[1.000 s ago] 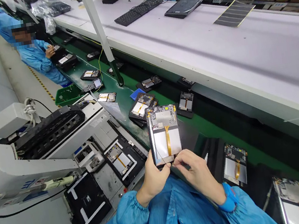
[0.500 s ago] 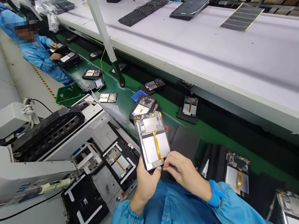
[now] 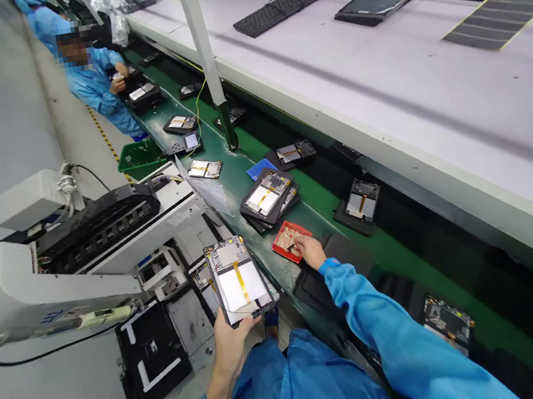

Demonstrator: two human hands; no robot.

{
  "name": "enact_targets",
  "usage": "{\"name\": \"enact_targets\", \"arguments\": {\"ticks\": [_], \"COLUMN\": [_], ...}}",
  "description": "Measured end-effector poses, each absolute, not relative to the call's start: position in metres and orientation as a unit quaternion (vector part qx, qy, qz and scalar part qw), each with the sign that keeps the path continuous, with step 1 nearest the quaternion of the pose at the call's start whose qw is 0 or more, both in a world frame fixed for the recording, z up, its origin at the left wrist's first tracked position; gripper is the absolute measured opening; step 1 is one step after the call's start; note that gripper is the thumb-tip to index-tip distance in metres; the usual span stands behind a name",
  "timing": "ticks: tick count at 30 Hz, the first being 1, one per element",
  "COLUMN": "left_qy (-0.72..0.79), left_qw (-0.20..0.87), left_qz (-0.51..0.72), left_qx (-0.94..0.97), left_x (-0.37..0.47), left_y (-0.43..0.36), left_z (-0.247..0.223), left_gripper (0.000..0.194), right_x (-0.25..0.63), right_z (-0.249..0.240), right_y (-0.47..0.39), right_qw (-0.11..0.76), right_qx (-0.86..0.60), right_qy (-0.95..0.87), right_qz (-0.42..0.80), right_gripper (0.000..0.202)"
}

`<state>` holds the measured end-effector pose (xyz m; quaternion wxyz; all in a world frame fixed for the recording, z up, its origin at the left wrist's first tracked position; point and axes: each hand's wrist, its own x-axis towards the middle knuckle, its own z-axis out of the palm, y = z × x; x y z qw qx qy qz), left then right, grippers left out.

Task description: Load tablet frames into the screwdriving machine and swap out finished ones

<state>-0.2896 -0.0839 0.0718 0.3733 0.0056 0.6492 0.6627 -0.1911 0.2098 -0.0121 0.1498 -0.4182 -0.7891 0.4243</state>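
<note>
My left hand (image 3: 233, 341) grips the lower end of an open tablet (image 3: 238, 278), whose circuit board, white battery and yellow ribbon face up. My right hand (image 3: 310, 250) reaches into a small red tray (image 3: 287, 240) of tiny parts on the green bench. Its fingers are pressed together at the parts, and whatever is between them is too small to name. Just behind the tray lies a stack of open tablets (image 3: 266, 196).
At left stands a white machine (image 3: 95, 267) with a black fixture (image 3: 153, 359). More open tablets (image 3: 362, 201) lie along the green bench (image 3: 240, 163). A white shelf (image 3: 353, 78) runs above it. A person in blue (image 3: 99, 84) works farther down.
My right hand has left the tablet's lower edge and moved forward to the red tray. My left hand has shifted left with the tablet. The camera view has turned somewhat.
</note>
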Motion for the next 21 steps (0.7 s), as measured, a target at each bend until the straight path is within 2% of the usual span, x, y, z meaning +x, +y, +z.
{"name": "enact_targets", "arguments": {"ticks": [5,8,12,16,21], "left_qy": [0.617,0.608,0.607,0.608,0.627], "left_qw": [0.389,0.396,0.404,0.415,0.392], "left_qz": [0.684,0.688,0.684,0.677,0.673], "left_qx": [0.003,0.011,0.025,0.031,0.025], "left_x": [-0.285,-0.286,-0.289,-0.294,-0.302], "left_y": [-0.086,-0.083,-0.080,-0.083,-0.102], "left_z": [0.070,0.068,0.068,0.069,0.068], "left_gripper": [0.068,0.068,0.069,0.072,0.071], "right_x": [-0.187,-0.159,-0.132,-0.127,-0.147], "right_z": [-0.019,-0.014,-0.016,-0.034,-0.079], "right_y": [0.204,0.162,0.092,0.060,0.072], "right_qw": [0.155,0.143,0.113,0.073,-0.015], "right_qx": [-0.403,-0.377,-0.341,-0.364,-0.387], "right_qy": [-0.786,-0.781,-0.786,-0.810,-0.863], "right_qz": [0.442,0.477,0.503,0.454,0.324], "right_gripper": [0.022,0.031,0.031,0.031,0.017]}}
